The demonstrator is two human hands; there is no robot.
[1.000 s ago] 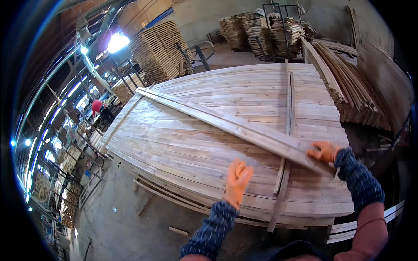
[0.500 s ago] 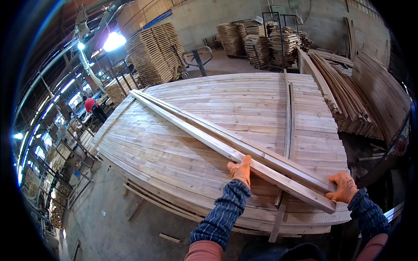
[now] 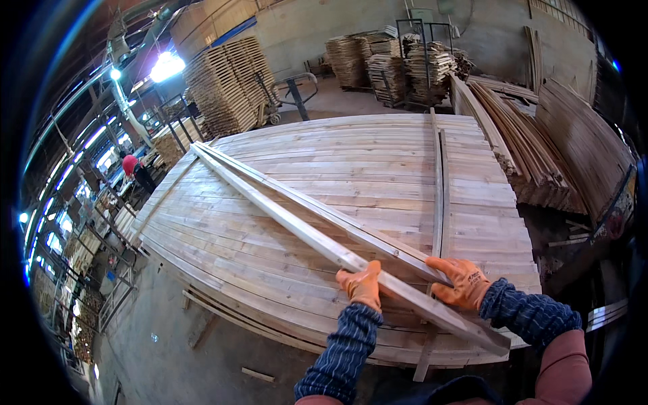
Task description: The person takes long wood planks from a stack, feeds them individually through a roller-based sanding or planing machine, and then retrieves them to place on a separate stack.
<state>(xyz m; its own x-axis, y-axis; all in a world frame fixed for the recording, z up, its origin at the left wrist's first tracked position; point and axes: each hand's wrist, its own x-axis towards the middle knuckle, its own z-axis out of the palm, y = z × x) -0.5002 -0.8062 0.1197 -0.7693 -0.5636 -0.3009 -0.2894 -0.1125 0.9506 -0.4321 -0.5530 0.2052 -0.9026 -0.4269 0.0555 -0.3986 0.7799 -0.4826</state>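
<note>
Two long pale wooden beams lie slantwise over a broad stack of boards (image 3: 270, 270). They come together at the far left and spread apart toward me. My left hand (image 3: 362, 285), in an orange glove, is closed around the nearer beam (image 3: 297, 223), thumb toward its top. The near end of that beam reaches past the hand to the lower right. On the farther beam (image 3: 378, 241), my gloved right hand (image 3: 464, 282) grips close to the near end, fingers over it; the palm side is hidden. Two thin strips (image 3: 437, 175) cross the boards beyond my right hand.
Stacked slats (image 3: 229, 84) rise at the back left, beside a pallet jack handle (image 3: 297, 94). More timber piles (image 3: 385, 67) stand against the back wall. Long boards (image 3: 533, 148) are heaped on the right. A person in red headwear (image 3: 131, 165) bends at the far left.
My right hand has moved left along with the farther beam's near end, and the gap between the beams has widened. My left hand has shifted slightly down and left with the nearer beam.
</note>
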